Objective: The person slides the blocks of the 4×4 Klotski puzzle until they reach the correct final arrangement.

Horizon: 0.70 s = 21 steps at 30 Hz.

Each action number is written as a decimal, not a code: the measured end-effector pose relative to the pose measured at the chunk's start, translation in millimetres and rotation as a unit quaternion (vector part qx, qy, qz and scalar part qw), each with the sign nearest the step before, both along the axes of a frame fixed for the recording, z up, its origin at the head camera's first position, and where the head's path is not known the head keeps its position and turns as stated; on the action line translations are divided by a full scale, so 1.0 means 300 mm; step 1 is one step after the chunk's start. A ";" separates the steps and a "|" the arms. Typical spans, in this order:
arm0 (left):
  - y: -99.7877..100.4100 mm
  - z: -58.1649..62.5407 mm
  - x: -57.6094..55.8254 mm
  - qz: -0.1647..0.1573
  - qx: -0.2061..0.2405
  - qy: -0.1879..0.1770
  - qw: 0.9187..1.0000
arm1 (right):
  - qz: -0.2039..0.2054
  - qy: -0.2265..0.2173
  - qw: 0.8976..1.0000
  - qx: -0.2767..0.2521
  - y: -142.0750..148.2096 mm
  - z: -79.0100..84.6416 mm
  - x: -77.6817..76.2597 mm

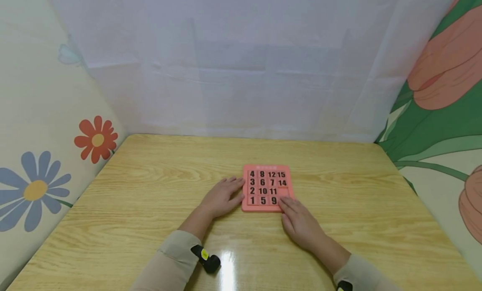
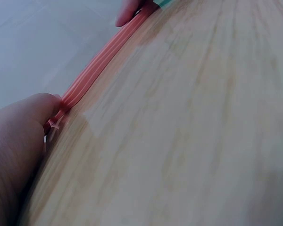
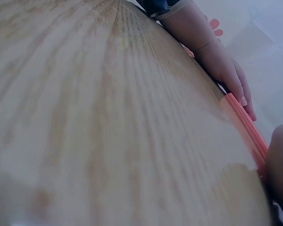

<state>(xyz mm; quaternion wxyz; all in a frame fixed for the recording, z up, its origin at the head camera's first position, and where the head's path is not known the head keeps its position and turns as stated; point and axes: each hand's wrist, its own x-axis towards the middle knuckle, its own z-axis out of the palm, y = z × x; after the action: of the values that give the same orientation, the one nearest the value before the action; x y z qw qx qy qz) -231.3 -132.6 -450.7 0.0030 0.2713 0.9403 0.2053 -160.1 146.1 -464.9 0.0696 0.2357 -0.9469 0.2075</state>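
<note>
A pink sliding number puzzle (image 1: 262, 187) lies flat on the table, its black-numbered tiles facing up. The bare slot (image 1: 283, 192) is in the right column, third row, under the 14 tile (image 1: 282, 183). My left hand (image 1: 220, 197) rests at the puzzle's left edge, fingers extended, fingertips and thumb against the side. At the lower right corner, my right hand (image 1: 301, 224) lays its extended fingertips on the board, covering the bottom-right place; its thumb is by the front edge. In the left wrist view the puzzle's ridged side (image 2: 101, 61) runs from the left thumb (image 2: 42, 108) toward the other hand.
The wood-grain table (image 1: 150, 190) reaches back to a white cloth (image 1: 241, 94). Flower-patterned panels stand at left (image 1: 34, 115) and right (image 1: 444, 153). A black wrist camera (image 1: 211, 264) sits at the left cuff.
</note>
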 end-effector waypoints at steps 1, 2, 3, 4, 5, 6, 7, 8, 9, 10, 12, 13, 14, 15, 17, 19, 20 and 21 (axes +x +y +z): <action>-0.001 -0.001 0.000 0.001 -0.001 0.000 1.000 | -0.001 -0.002 1.000 0.000 -0.001 0.001 -0.002; -0.001 -0.002 0.000 0.001 -0.002 -0.001 1.000 | -0.004 -0.005 1.000 0.001 -0.001 0.002 -0.005; -0.001 -0.002 0.000 0.002 -0.002 -0.002 1.000 | -0.006 -0.007 1.000 0.001 -0.002 0.002 -0.010; -0.002 -0.002 0.000 0.002 -0.001 -0.003 1.000 | -0.009 -0.007 1.000 0.001 -0.003 0.003 -0.015; -0.002 -0.002 0.000 0.003 -0.001 -0.004 1.000 | -0.012 -0.006 1.000 -0.001 -0.004 0.004 -0.022; -0.002 -0.001 0.001 0.003 -0.001 -0.005 1.000 | -0.014 -0.001 1.000 -0.002 -0.005 0.004 -0.030; -0.002 -0.001 0.001 0.003 -0.001 -0.006 1.000 | -0.014 0.005 1.000 -0.006 -0.006 0.004 -0.039; -0.002 0.000 0.001 0.004 0.000 -0.006 1.000 | -0.014 0.011 1.000 -0.009 -0.007 0.004 -0.049; -0.002 0.000 0.001 0.004 0.000 -0.006 1.000 | -0.013 0.019 1.000 -0.014 -0.008 0.004 -0.060; -0.002 0.000 0.001 0.004 -0.001 -0.007 1.000 | -0.013 0.023 1.000 -0.016 -0.010 0.005 -0.071; -0.002 -0.001 0.000 0.006 -0.004 -0.008 1.000 | -0.013 0.022 0.999 -0.021 -0.011 0.006 -0.093; -0.002 -0.002 -0.001 0.007 -0.004 -0.008 1.000 | -0.014 0.018 0.999 -0.023 -0.012 0.007 -0.103; -0.002 -0.002 -0.002 0.007 -0.005 -0.007 1.000 | -0.016 0.012 1.000 -0.021 -0.013 0.009 -0.114; -0.001 -0.002 -0.002 0.007 -0.006 -0.008 1.000 | -0.018 0.008 1.000 -0.020 -0.014 0.010 -0.124; 0.000 -0.002 -0.003 0.008 -0.008 -0.009 1.000 | -0.020 -0.005 1.000 -0.019 -0.015 0.014 -0.141; 0.000 -0.001 -0.003 0.009 -0.009 -0.011 1.000 | -0.020 -0.018 0.999 -0.018 -0.017 0.018 -0.156; 0.000 0.001 -0.003 0.010 -0.009 -0.013 1.000 | -0.019 -0.025 0.999 -0.017 -0.018 0.020 -0.162; 0.000 0.003 -0.002 0.010 -0.010 -0.015 1.000 | -0.017 -0.032 0.999 -0.018 -0.020 0.021 -0.167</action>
<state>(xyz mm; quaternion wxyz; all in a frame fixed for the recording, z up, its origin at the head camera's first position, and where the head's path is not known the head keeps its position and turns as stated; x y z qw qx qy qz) -232.0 -132.5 -449.9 0.0179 0.2585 0.9450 0.1997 -210.2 140.1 -458.5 0.0466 0.2110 -0.9488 0.2306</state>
